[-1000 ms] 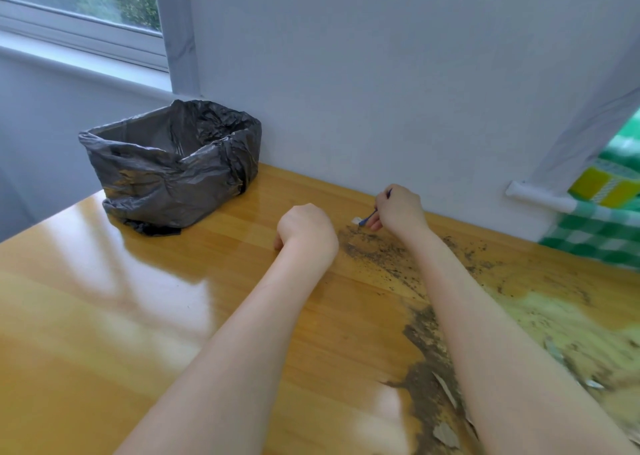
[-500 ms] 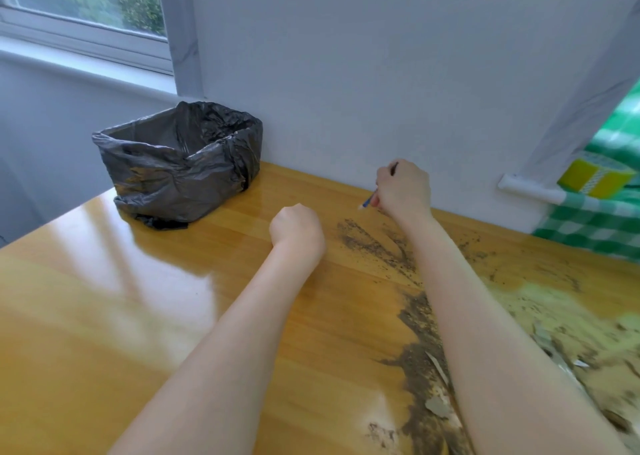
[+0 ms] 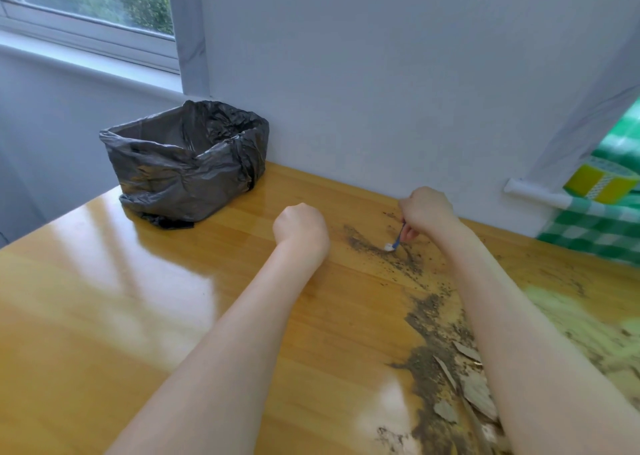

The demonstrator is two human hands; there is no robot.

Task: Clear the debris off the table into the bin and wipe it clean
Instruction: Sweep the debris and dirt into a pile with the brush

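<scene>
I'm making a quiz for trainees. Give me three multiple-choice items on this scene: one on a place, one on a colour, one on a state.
1. Where is the bin? A) far left, by the wall B) on the floor C) near right corner
2. The brush handle is: A) red B) blue C) green
3. The left hand is: A) flat B) holding a cloth C) a fist

Answers: A, it stands on the table against the wall; B, blue shows under the right hand; C, its fingers are curled.

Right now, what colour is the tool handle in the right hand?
Blue; the tool shows best in the head view.
</scene>
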